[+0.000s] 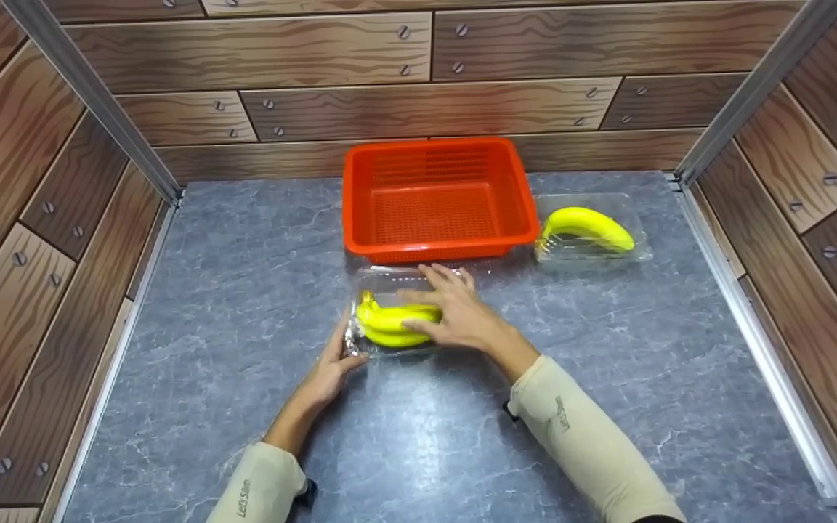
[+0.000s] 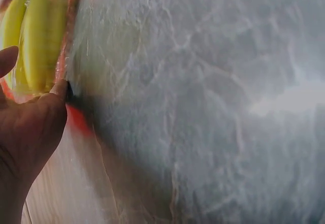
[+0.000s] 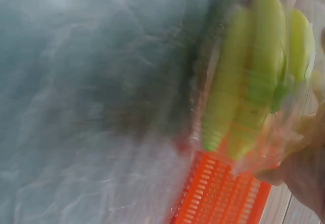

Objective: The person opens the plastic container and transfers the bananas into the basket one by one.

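I've got left hand point(image 1: 329, 370), grip partly closed around one clear plastic box point(image 1: 388, 282): one banana bunch point(image 1: 388, 324) inside, one red basket point(image 1: 440, 248) just behind; right hand point(image 1: 458, 312), grip spread wide over bunch, clamping nothing; far right, second clear box point(image 1: 620, 204), one banana point(image 1: 593, 222).

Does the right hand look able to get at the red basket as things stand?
Probably yes. The right hand is over the near box, its fingertips close to the front of the basket, and nothing seems to stand between them.
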`<state>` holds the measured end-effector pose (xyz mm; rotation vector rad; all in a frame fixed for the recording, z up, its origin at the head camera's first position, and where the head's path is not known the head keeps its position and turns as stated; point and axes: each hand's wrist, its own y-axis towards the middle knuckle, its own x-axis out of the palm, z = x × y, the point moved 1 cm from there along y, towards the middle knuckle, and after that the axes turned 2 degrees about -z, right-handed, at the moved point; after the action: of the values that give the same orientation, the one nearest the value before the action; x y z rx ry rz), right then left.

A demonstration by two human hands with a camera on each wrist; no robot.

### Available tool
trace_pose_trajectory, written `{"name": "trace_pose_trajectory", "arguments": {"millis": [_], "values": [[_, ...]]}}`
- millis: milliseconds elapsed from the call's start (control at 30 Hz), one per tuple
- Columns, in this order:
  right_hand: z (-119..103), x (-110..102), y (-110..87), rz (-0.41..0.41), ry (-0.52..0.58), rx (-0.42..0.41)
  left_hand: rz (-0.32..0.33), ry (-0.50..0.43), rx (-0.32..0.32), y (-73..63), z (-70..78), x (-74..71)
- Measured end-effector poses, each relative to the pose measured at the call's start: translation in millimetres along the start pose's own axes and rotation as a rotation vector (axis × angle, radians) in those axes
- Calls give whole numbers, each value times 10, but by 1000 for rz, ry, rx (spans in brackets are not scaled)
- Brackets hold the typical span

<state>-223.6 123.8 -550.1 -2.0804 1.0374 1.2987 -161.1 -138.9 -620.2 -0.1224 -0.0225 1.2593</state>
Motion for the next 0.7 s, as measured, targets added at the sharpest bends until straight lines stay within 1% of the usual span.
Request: {"name": "trace_pose_trajectory", "arguments": {"millis": [100,233,367,600,700], "values": [[14,-21,2,11,14,-4,6,10,-13,-1,1,-2],[24,-14,-7,3,-4,-28,22,44,-42,-10,0,-11],[17,-19,-18,6,1,-36,42,74,-42,-16,-3,-12],[20,-4,-35,18,-4,-12,64,128,-48,-11,3,0],[17,29,-10,33,-28,3,69,145,-42,-6,-1,-15]]}}
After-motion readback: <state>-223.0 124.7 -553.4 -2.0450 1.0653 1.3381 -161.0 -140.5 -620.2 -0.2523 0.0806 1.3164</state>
